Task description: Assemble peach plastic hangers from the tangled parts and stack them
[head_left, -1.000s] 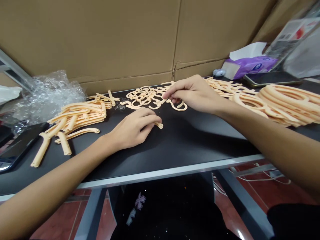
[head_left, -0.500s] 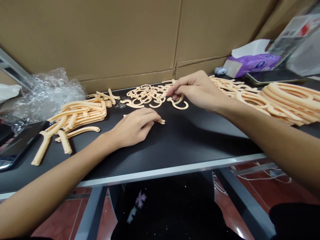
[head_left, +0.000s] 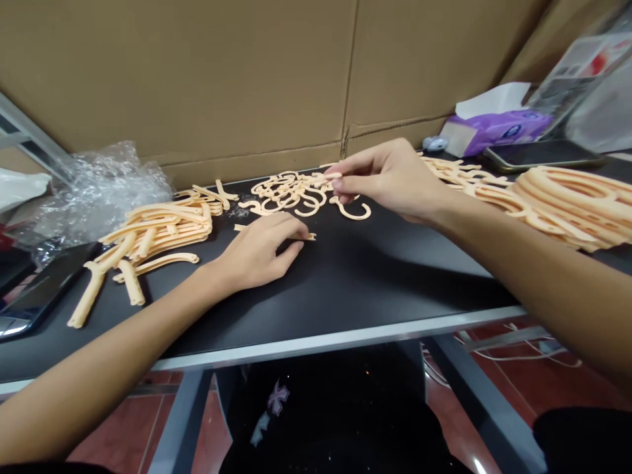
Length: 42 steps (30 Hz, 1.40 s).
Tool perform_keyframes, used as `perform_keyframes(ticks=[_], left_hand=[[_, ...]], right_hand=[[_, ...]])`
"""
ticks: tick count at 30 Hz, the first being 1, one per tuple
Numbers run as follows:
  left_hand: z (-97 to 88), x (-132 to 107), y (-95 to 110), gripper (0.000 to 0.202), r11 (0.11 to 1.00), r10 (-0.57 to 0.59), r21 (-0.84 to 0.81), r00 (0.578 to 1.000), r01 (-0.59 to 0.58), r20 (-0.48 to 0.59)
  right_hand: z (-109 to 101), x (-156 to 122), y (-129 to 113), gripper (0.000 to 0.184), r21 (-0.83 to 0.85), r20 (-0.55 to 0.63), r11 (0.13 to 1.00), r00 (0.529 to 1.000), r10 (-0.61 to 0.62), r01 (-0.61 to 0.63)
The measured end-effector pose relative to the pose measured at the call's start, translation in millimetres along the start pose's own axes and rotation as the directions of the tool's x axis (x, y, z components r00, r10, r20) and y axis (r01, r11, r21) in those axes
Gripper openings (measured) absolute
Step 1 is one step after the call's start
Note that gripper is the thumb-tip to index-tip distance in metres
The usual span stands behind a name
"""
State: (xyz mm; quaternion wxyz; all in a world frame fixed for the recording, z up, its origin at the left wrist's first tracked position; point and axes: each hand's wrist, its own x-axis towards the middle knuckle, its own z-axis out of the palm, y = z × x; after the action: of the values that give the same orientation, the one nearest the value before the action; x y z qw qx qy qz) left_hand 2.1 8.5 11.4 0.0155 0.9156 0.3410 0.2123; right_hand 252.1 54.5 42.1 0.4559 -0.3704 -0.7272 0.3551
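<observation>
— where does this view look from?
— the person's head, facing forward and down, close above the left hand (head_left: 257, 253) and right hand (head_left: 390, 181), over a matte black worktop (head_left: 390, 283) toward a brown cardboard wall (head_left: 178, 72).

Black counter (head_left: 375, 280) backed by upright cardboard sheets (head_left: 197, 79). Back right: purple tissue pack (head_left: 496, 128), dark smartphone (head_left: 543, 153). Left: crumpled plastic wrap (head_left: 108, 191), dark tablet (head_left: 44, 293). Below: red tiled floor (head_left: 503, 395), white cable (head_left: 533, 355).

Corrugated cardboard panels (head_left: 197, 79) stood behind black desk (head_left: 385, 283) w/ metal legs (head_left: 486, 408), red tile flr (head_left: 118, 421) below.
</observation>
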Motion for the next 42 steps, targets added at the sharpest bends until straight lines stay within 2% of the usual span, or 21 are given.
perform_keyframes(ticks=[8, 15, 21, 27, 34, 37, 42], left_hand=[[2.2, -0.4, -1.4, 0.015, 0.997, -0.035, 0.070, 0.999, 0.037, -0.030], [1.8, -1.6, -0.4, 0.016, 0.993, -0.049, 0.107, 0.998, 0.054, -0.044], [3.0, -2.8, 0.5, 0.017, 0.991, 0.004, 0.130, 0.998, 0.004, -0.062], [3.1, -2.9, 2.2, 0.016, 0.983, 0.037, 0.182, 0.996, -0.022, -0.077], [3.6, -1.9, 2.6, 0.017, 0.975, 0.086, 0.214, 0.991, -0.063, -0.104], [3.7, -1.5, 3.6, 0.017, 0.973, 0.091, 0.221, 0.991, -0.066, -0.102], [4.9, -0.9, 4.1, 0.018, 0.968, 0.095, 0.242, 0.991, -0.070, -0.092]], right_hand=[[8.2, -8.3, -5.9, 0.033, -0.037, 0.071, 0.999, 0.997, -0.031, 0.033], [15.3, -8.4, -9.7, 0.029, 0.002, 0.189, 0.999, 0.981, 0.036, -0.037], [26.6, -11.0, -1.4, 0.025, 0.082, 0.183, 0.996, 0.983, 0.028, -0.044], [28.7, -11.1, 2.2, 0.018, 0.063, 0.170, 0.998, 0.985, 0.018, -0.029], [29.5, -8.5, 3.0, 0.021, 0.064, 0.164, 0.989, 0.979, 0.123, -0.135], [32.9, -9.0, 6.4, 0.019, 0.104, 0.171, 0.984, 0.977, 0.125, -0.144], [36.6, -10.6, 10.4, 0.028, 0.149, 0.267, 0.981, 0.960, 0.085, -0.128]])
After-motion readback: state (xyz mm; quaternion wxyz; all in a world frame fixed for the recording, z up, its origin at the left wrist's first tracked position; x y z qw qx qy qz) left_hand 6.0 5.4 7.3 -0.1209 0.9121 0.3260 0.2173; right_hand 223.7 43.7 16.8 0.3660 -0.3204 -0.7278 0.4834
